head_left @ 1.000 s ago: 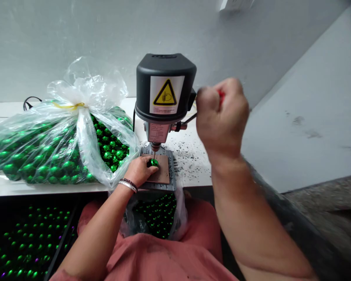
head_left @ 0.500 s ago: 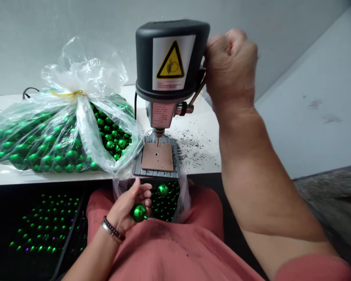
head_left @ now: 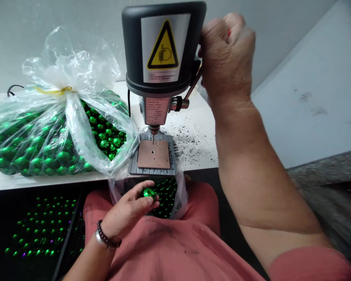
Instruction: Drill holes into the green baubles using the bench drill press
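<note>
My left hand [head_left: 134, 205] holds a shiny green ball [head_left: 149, 193] between its thumb and fingers, just below the table's front edge. A black drill press [head_left: 163, 50] with a yellow warning sign stands on the table. Its thin bit hangs above a square brown plate [head_left: 153, 156] with a small hole, lying on the grey base. My right hand [head_left: 228, 54] is closed around the lever at the machine's right side; a bit of red shows between the fingers. Under my left hand, an open clear bag [head_left: 179, 195] with many green balls sits between my legs.
A large tied plastic bag [head_left: 76, 128] of green balls lies on the white table [head_left: 203, 156], left of the drill press. Dark shavings are scattered right of the base. More green balls [head_left: 43, 222] show in a dark area at lower left.
My left hand has turned over, moved slightly up, and now has the ball at its fingertips instead of in the palm. The view has shifted a little; my right hand stays on the lever.
</note>
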`<state>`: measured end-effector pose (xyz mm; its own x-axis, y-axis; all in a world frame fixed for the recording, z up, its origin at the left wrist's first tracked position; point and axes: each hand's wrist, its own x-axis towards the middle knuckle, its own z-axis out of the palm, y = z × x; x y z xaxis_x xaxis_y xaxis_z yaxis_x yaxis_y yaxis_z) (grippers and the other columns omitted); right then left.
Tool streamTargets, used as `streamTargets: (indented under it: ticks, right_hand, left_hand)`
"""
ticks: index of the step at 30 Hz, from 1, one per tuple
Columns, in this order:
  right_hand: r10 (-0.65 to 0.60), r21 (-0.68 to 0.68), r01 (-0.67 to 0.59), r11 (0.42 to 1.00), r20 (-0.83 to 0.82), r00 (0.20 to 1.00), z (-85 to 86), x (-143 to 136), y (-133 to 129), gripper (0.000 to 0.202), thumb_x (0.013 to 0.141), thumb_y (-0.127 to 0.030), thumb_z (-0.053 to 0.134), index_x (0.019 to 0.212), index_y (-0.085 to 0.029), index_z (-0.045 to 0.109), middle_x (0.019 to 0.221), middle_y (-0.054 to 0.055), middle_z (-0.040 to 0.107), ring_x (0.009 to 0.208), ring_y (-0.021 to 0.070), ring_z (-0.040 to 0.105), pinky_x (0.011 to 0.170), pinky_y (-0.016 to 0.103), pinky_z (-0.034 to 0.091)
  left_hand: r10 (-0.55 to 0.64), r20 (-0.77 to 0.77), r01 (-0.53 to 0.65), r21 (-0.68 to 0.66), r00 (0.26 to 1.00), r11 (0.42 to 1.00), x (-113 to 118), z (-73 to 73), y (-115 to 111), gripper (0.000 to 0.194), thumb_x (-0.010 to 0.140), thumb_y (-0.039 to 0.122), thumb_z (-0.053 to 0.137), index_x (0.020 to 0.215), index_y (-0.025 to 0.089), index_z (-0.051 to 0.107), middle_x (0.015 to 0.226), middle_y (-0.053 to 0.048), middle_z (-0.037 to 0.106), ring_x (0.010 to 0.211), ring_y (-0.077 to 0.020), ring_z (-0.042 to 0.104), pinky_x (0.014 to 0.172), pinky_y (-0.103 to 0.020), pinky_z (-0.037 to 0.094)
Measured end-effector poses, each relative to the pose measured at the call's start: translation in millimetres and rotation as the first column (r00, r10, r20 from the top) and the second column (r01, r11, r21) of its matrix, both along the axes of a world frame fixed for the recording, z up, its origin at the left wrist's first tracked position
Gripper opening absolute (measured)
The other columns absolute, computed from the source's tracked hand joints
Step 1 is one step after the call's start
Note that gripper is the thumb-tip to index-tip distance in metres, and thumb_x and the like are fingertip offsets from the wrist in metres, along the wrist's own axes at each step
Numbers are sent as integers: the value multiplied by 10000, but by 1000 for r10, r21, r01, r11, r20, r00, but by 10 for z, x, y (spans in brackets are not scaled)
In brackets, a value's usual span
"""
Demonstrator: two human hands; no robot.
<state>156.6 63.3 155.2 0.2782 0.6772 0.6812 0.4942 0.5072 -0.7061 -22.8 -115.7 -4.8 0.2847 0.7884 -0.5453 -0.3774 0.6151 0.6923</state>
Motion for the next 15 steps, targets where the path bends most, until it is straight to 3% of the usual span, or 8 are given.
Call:
streamTargets:
  ticks: [3, 6, 10, 15]
  right_hand:
    - [-9, 11, 9, 1000, 2, 1000, 1, -1, 6, 267, 813, -251, 408, 590, -185, 277, 589, -60, 228, 587, 25, 266, 583, 198, 249]
    - [-2, 17, 2, 1000, -6, 1000, -8, 2, 5, 262, 803, -264, 410, 593, -182, 278, 581, -62, 240, 586, 27, 258, 574, 199, 244]
    - [26, 32, -27, 999, 2, 1000, -10, 12, -18, 301, 793, -273, 424, 584, -186, 225, 585, -63, 198, 580, 28, 201, 553, 195, 224]
    - [52, 9, -52, 999, -1, 999, 12, 31, -50, 328, 799, -292, 435, 588, -188, 207, 590, -62, 189, 585, 35, 185, 550, 196, 222]
  left_hand:
    - [46, -344, 57, 285, 938, 957, -15, 87, 262, 584, 682, 290, 692, 1220, 206, 481, 1071, -73, 609, 907, -176, 597, 823, -321, 470]
    - [210, -597, 119, 463, 774, 878, 9, 54, 633, 447, 717, 347, 624, 1110, 149, 541, 1012, -70, 625, 875, -170, 585, 768, -304, 477]
    - [242, -705, 189, 474, 667, 860, 63, -69, 998, 380, 746, 355, 553, 1061, 142, 569, 882, -47, 656, 729, -146, 591, 663, -272, 480]
    - [263, -881, 362, 412, 394, 836, 104, -53, 1127, 396, 743, 347, 562, 1092, 166, 605, 977, -56, 679, 863, -184, 617, 754, -281, 473]
